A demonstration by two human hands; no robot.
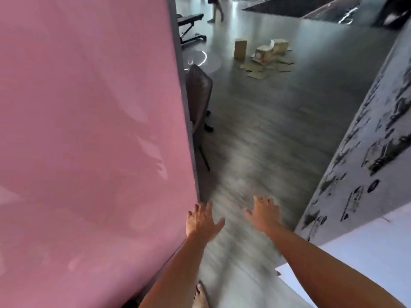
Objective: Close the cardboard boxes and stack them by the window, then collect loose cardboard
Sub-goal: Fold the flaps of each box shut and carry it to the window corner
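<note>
A tall pink panel fills my left side, its grey edge running down toward my left hand. That hand hangs just beside the panel's lower corner, fingers spread and straight, holding nothing. Behind the panel's edge stands a grey chair, and farther back a black bench frame. My bare foot shows on the grey floor below my left forearm. My right hand reaches forward near the left one, palm down, fingers loosely splayed, also holding nothing. Well ahead of both hands, on the floor, an upright cardboard box stands just left of a heap of loose cardboard, with flat pieces spread around it. Beyond them someone's legs stand near the top. At my right rises a white wall with black markings.
</note>
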